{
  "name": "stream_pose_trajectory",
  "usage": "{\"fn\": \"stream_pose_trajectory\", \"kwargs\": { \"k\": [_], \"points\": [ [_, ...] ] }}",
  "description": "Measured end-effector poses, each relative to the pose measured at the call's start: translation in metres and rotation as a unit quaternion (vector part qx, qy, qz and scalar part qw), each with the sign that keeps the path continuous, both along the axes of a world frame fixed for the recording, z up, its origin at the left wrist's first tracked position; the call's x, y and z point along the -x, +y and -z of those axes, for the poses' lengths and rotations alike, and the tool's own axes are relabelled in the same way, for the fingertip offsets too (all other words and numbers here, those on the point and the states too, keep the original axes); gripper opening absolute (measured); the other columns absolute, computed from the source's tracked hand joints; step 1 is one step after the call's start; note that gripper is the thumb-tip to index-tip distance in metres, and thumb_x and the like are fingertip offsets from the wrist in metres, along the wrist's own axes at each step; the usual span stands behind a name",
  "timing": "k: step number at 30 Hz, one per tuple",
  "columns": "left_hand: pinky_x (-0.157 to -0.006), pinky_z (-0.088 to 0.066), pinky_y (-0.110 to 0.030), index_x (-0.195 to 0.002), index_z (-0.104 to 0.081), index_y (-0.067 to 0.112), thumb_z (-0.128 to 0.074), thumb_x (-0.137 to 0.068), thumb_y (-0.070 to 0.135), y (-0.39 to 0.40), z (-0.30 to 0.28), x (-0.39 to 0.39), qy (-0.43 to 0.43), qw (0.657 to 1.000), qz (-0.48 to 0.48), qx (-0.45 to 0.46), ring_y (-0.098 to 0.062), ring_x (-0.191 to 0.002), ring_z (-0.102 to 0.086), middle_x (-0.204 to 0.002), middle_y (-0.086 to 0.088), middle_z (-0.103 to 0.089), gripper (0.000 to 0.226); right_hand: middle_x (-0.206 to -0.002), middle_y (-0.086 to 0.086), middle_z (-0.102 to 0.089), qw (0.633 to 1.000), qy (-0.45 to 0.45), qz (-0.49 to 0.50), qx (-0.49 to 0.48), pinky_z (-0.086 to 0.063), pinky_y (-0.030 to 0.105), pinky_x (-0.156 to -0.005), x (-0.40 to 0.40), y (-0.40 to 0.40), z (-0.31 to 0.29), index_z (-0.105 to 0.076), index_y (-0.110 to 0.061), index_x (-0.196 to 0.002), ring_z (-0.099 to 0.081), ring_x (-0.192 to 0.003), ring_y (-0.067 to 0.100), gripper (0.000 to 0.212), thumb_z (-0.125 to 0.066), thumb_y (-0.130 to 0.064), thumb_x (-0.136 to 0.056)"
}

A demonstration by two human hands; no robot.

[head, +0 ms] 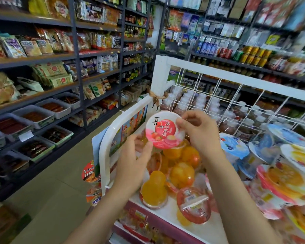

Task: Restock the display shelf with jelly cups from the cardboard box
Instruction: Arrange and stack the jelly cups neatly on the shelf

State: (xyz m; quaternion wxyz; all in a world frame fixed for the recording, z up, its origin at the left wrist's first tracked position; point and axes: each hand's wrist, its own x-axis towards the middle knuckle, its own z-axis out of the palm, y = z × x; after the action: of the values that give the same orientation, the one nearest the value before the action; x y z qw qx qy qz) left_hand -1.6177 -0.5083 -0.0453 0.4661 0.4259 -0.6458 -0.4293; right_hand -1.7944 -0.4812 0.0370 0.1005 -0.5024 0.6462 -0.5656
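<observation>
While the display shelf point(130, 120) already carries a loose pile of jelly cups, restocking looks partway done, my read only. Cardboard box is not in view, so what is left to unload can't be judged.

Largest to smallest:
- Wall shelving point(60, 57) on the left and far side, packed with snack bags, trays and drink cans. Well apart from the work, no obstruction.
- Display shelf: white frame, white wire grid point(236, 103) at the back, more cups stacked behind the grid.
- Right section: big blue-lid and orange-lid cups point(289, 173), crowded and tilted, blurred.
- Left section: orange cups point(181, 171) heaped, several on their sides, one red-lid cup point(194, 205) tipped near the front edge.
- Pink-lid jelly cup point(163, 130): held in the air above the orange heap, lid facing the camera, touching neither pile nor shelf.

Hands: left hand point(132, 162) has its thumb on the lower left rim, fingers behind the cup, so grip is not fully visible. Right hand point(199, 132) pinches the upper right rim with curled fingers.

In the way: the heap leaves little flat floor, so this cup likely goes on top or needs the tipped ones straightened. White frame post sits just beside the left hand.
</observation>
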Motion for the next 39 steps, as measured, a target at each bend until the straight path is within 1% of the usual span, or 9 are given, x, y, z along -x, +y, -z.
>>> {"fn": "stream_pose_trajectory", "kwargs": {
  "k": [4, 7, 15, 19, 21, 24, 27, 33, 39],
  "points": [
    [-0.089, -0.055, -0.043, -0.123, -0.064, 0.023, -0.039, -0.081, 0.079, -0.005, -0.04, 0.028, 0.163, 0.913, 0.22, -0.302, -0.023, -0.101, -0.071, -0.108, -0.005, -0.075, 0.075, -0.078, 0.001, -0.068, 0.997, -0.026, -0.026, 0.061, -0.053, 0.031, -0.067, 0.005, 0.043, -0.001, -0.067, -0.018, -0.077, -0.064, -0.074, 0.016, 0.017, -0.074, -0.005, -0.084],
    [-0.095, -0.052, -0.05, -0.125, -0.065, 0.017, -0.045, -0.083, 0.072, -0.003, -0.049, 0.047, 0.213, 0.843, 0.316, -0.381, -0.035, -0.109, -0.068, -0.117, -0.016, -0.071, 0.072, -0.088, 0.007, -0.067, 0.997, -0.01, -0.045, 0.063, -0.05, 0.024, -0.072, 0.012, 0.073, 0.004, -0.064, -0.011, -0.083, -0.062, -0.08, 0.013, 0.014, -0.074, -0.001, -0.084],
    [-0.077, -0.061, -0.045, -0.11, -0.072, 0.013, -0.059, -0.079, 0.052, 0.026, -0.042, 0.106, 0.096, 0.86, 0.392, -0.312, -0.026, -0.085, -0.074, -0.101, -0.013, -0.076, 0.052, -0.099, -0.015, -0.065, 0.997, -0.001, 0.081, -0.016, -0.049, 0.015, -0.077, 0.043, 0.138, 0.042, -0.061, -0.041, -0.104, -0.062, -0.087, 0.005, 0.037, -0.074, -0.011, -0.087],
    [-0.063, -0.061, -0.03, -0.125, -0.064, 0.017, -0.048, -0.095, 0.051, 0.045, -0.041, 0.131, 0.068, 0.88, 0.38, -0.277, -0.022, -0.079, -0.073, -0.107, -0.005, -0.073, 0.048, -0.107, -0.003, -0.067, 0.985, -0.031, 0.173, 0.0, -0.056, 0.037, -0.083, 0.053, 0.161, 0.055, -0.064, -0.04, -0.109, -0.066, -0.097, 0.018, 0.025, -0.071, -0.03, -0.087],
    [-0.075, -0.061, -0.034, -0.124, -0.065, 0.022, -0.055, -0.095, 0.051, 0.046, -0.033, 0.133, 0.037, 0.911, 0.355, -0.208, -0.021, -0.083, -0.072, -0.106, 0.002, -0.074, 0.043, -0.101, -0.001, -0.07, 0.98, -0.059, 0.187, 0.011, -0.058, 0.039, -0.072, 0.053, 0.166, 0.057, -0.066, -0.046, -0.099, -0.069, -0.087, 0.024, 0.021, -0.068, -0.028, -0.088],
    [-0.052, -0.059, -0.033, -0.123, -0.063, 0.016, -0.067, -0.092, 0.022, 0.054, -0.027, 0.126, 0.048, 0.902, 0.389, -0.178, -0.028, -0.062, -0.072, -0.084, -0.011, -0.076, 0.032, -0.069, -0.004, -0.07, 0.975, -0.112, 0.193, 0.018, -0.05, 0.027, -0.047, 0.049, 0.172, 0.061, -0.066, -0.035, -0.094, -0.066, -0.055, 0.019, 0.025, -0.063, -0.011, -0.095],
    [-0.045, -0.052, -0.024, -0.126, -0.06, 0.014, -0.061, -0.094, 0.002, 0.052, -0.023, 0.128, 0.04, 0.908, 0.386, -0.16, -0.021, -0.056, -0.07, -0.084, -0.018, -0.072, 0.035, -0.073, -0.003, -0.066, 0.967, -0.135, 0.214, 0.018, -0.058, 0.04, -0.059, 0.043, 0.175, 0.068, -0.056, -0.025, -0.127, -0.067, -0.063, 0.02, 0.037, -0.066, -0.012, -0.093],
    [-0.07, -0.056, -0.027, -0.127, -0.062, 0.032, -0.065, -0.091, 0.045, 0.041, -0.006, 0.131, -0.062, 0.914, 0.386, -0.108, -0.012, -0.084, -0.074, -0.112, 0.004, -0.073, 0.039, -0.104, 0.0, -0.061, 0.963, 0.0, 0.265, -0.05, -0.052, 0.015, -0.074, 0.037, 0.178, 0.086, -0.062, -0.028, -0.124, -0.063, -0.085, 0.012, 0.041, -0.075, -0.02, -0.087],
    [-0.068, -0.053, -0.015, -0.121, -0.064, 0.027, -0.065, -0.093, 0.036, 0.044, -0.009, 0.13, -0.047, 0.912, 0.395, -0.095, -0.002, -0.092, -0.07, -0.105, 0.011, -0.073, 0.03, -0.095, -0.007, -0.062, 0.957, 0.064, 0.275, -0.069, -0.055, 0.034, -0.073, 0.038, 0.179, 0.1, -0.061, -0.03, -0.126, -0.062, -0.083, 0.013, 0.039, -0.071, -0.033, -0.088]
  ]
}}
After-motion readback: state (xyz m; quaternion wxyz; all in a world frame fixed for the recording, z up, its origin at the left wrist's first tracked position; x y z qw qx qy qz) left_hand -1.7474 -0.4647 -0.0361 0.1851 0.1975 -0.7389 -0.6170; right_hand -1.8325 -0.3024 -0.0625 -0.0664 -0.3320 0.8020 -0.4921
